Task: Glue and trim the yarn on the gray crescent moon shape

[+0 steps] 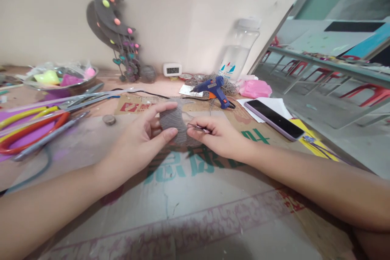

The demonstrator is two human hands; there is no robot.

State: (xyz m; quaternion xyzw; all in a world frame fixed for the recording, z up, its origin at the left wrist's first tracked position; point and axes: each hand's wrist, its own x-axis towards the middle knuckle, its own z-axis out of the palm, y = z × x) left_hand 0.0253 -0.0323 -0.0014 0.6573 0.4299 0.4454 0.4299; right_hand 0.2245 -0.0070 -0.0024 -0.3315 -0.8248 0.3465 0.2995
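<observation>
My left hand grips a grey yarn-wrapped piece from the left, its thumb in front and fingers curled round the far side. The piece is held above the cardboard, its yarn lying in close parallel rows. At its right edge, my right hand is closed in a pinch on a slender dark tool. Its tip is at the yarn, and its exact kind is too small to make out. Beyond the hands lies a blue glue gun, nozzle pointing left.
Orange-handled scissors and a metal bowl are at left. A phone lies right, below a water bottle. A grey moon-shaped decoration leans on the wall near a small clock. Printed cardboard covers the table.
</observation>
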